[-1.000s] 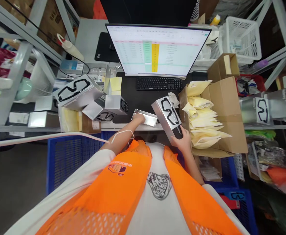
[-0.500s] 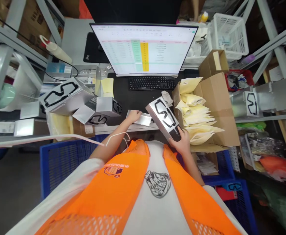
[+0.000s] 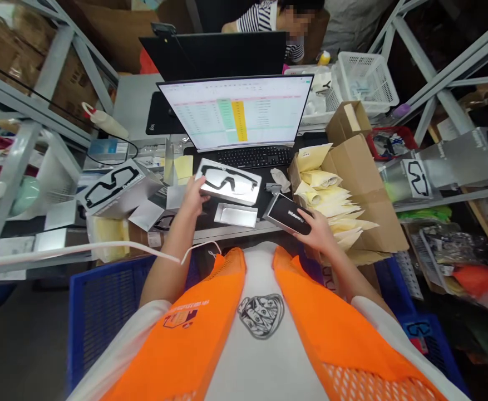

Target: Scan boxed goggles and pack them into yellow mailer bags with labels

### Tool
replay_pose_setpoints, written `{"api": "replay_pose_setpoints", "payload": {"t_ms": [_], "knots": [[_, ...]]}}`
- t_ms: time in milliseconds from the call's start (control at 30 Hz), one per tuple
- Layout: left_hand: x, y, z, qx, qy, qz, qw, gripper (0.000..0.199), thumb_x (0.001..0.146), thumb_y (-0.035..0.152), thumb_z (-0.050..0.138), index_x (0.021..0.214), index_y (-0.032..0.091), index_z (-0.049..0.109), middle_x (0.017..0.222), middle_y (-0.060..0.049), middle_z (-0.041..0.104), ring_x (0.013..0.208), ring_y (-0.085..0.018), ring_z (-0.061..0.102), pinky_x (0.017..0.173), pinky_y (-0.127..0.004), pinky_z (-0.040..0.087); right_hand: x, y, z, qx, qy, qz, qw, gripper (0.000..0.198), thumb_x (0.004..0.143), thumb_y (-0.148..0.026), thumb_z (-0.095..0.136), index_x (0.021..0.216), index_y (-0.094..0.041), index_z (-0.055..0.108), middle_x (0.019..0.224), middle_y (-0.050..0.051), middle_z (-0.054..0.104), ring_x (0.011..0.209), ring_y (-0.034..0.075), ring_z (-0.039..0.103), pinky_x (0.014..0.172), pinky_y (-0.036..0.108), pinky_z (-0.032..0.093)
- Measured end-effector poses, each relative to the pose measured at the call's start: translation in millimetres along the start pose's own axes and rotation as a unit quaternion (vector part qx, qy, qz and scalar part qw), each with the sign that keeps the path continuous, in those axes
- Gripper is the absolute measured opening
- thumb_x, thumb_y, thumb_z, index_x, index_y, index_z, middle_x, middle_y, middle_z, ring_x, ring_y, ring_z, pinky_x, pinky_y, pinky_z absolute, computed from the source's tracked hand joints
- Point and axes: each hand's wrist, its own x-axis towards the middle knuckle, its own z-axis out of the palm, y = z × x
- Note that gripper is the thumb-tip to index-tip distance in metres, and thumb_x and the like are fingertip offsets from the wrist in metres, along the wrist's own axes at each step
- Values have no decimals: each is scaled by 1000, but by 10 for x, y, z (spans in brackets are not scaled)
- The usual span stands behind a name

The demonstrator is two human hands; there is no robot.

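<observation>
Left hand (image 3: 194,196): clamped on the printed lid (image 3: 237,192)
Right hand (image 3: 316,231): clamped on the open box (image 3: 287,215)
Tray (image 3: 236,215): on the worktop (image 3: 210,233), between them, touching neither

Showing black goggle outlines on the silver eyewear-box cover (image 3: 230,182), white lettering on the black box base (image 3: 289,215), green and yellow columns on the monitor (image 3: 237,114), and blazing orange (mesh-patterned below) on the vest (image 3: 193,328).

The mouse pad (image 3: 157,115) reads "logi"; white lettering on the black box (image 3: 284,218) is too blurred.
</observation>
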Motion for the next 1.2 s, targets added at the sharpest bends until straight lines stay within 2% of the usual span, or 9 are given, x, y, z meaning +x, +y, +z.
{"api": "replay_pose_setpoints", "payload": {"t_ms": [133,267,400,600,733,867,967,1067,1200], "knots": [[422,108,9,123,59,112,984,62,80,51,70,133,22,57,121,-11,65,99,-26,66,80,-35,56,-306,247,-55,-21,51,86,995,76,78,-52,76,145,-19,61,129,18,60,121,38,58,105,57,50],[550,-154,298,389,83,232,888,78,72,39,81,140,12,55,135,-20,56,132,-37,51,118,-48,38,-512,220,91,8,86,138,987,79,79,-57,75,145,-19,59,131,19,59,123,38,57,106,58,50],[564,-479,529,497,79,216,837,70,78,35,77,138,8,54,139,-25,49,136,-40,45,121,-50,33,-679,90,305,20,106,150,983,77,81,-59,73,145,-19,59,130,19,60,122,37,59,105,58,51],[593,-417,478,495,117,200,837,65,77,37,79,131,11,57,159,-27,30,153,-43,20,125,-57,21,-683,56,364,15,128,134,983,74,82,-59,72,144,-20,59,130,19,60,119,38,60,103,60,52],[207,-312,564,452,85,238,856,65,78,40,80,133,13,59,169,-22,18,160,-42,1,127,-59,9,-338,-43,284,19,98,110,989,75,79,-54,76,144,-20,59,132,19,59,122,38,58,105,60,50],[-388,-352,747,230,-177,133,948,77,84,46,74,151,20,49,158,-20,43,148,-39,39,119,-55,35,142,-276,237,37,38,25,998,78,77,-47,79,147,-22,57,139,18,57,127,37,56,108,57,48],[-686,-433,718,91,-294,-36,951,96,78,52,79,161,24,38,151,-19,53,132,-39,56,104,-51,51,459,-472,240,39,-19,-41,998,83,75,-44,82,150,-22,55,143,19,55,131,38,54,111,57,46],[-824,-504,520,34,-261,-95,960,100,77,54,80,163,29,36,152,-17,53,129,-39,58,94,-48,56,743,-677,283,30,-97,-82,991,96,74,-45,84,157,-17,45,147,22,52,137,40,50,114,58,42],[-971,-588,246,27,-198,-68,977,98,74,54,84,160,29,43,163,-14,42,140,-40,48,95,-45,57,1095,-1048,423,46,-169,-177,968,106,78,-55,82,163,-17,33,162,24,37,149,41,38,117,59,39]]}}
